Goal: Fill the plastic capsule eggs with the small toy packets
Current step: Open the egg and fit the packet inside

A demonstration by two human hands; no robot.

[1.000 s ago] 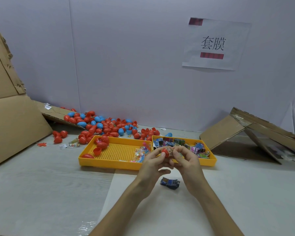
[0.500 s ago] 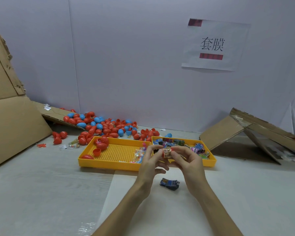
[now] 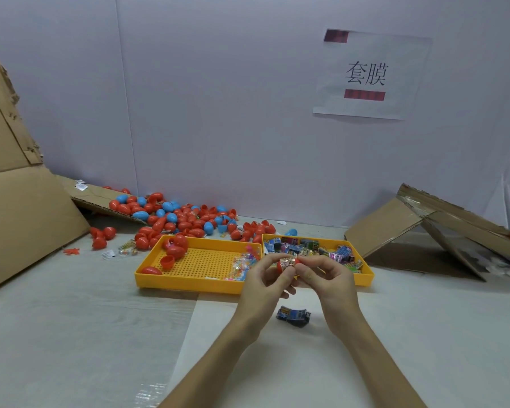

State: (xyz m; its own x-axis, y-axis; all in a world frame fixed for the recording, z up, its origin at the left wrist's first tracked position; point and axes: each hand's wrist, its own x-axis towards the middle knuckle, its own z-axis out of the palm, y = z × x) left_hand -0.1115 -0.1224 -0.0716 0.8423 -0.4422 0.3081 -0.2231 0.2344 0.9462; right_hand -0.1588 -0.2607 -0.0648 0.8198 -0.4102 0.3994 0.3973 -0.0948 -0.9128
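Observation:
My left hand [image 3: 262,285] and my right hand [image 3: 327,282] meet in front of the yellow trays, both pinching one red capsule egg half [image 3: 281,267] with a small toy packet [image 3: 287,262] sticking out of its open top. My right thumb and forefinger press on the packet and the egg's right side. A dark blue toy packet [image 3: 293,315] lies on the table just below my hands. The right tray [image 3: 365,278] holds several coloured toy packets [image 3: 309,248]. The left tray [image 3: 195,284] holds a few red egg parts [image 3: 174,248] and clear packets [image 3: 243,265].
A heap of red and blue capsule eggs [image 3: 177,219] lies behind the trays against the white wall. Cardboard sheets lean at the left [image 3: 21,219] and lie folded at the right [image 3: 418,228]. A paper sign [image 3: 368,75] hangs on the wall.
Both hands have lifted slightly and shifted the egg half; the toy packet now sits visibly in its opening, with my right fingers pressing on it.

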